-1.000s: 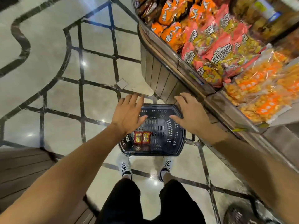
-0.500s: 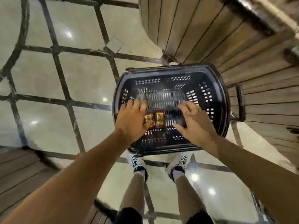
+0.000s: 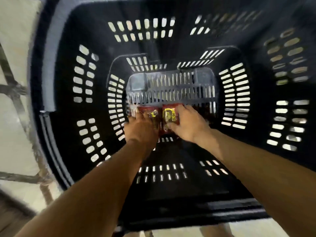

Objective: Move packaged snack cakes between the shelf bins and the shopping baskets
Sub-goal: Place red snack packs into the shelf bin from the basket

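Two red snack cake packs lie side by side on the floor of the black shopping basket (image 3: 56, 86), their long axes running away from me. My left hand (image 3: 141, 128) rests over the left pack (image 3: 150, 113), fingers spread flat on it; my right hand (image 3: 189, 124) curls over the right pack (image 3: 171, 115), thumb at its near end. Each hand is directly on its own pack. Yellow print shows on both wrappers, too blurred to read.

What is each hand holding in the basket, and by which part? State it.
Left hand lies on the left red packet; right hand grips the right red packet, fingers over its right edge, thumb at its near end.
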